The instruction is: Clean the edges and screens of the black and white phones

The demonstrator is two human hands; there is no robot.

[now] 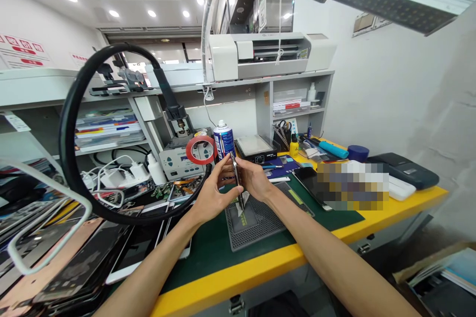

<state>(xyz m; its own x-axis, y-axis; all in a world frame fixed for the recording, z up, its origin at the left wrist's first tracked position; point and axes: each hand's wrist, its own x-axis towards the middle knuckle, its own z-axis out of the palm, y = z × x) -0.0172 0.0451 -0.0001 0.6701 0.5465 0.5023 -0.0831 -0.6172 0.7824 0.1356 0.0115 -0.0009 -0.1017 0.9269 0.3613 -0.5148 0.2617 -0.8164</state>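
Both my hands meet over a grey perforated work mat [260,223] on the green bench surface. My right hand [255,178] is closed around metal tweezers [238,183], held upright with the tips pointing down. The tips touch a small pale scrap or part [241,206] lying on a dark flat piece on the mat. My left hand [213,190] is curled beside the tweezers, fingertips pinched against their upper part. What exactly lies under the tips is too small to name.
A blue-and-white spray can [223,139] and a red tape roll [201,149] stand just behind my hands. A black hose loop [69,138], a soldering station [178,161], chargers and phone parts crowd the left. A dark phone [310,181] lies right of the mat; the yellow bench edge [260,265] is near.
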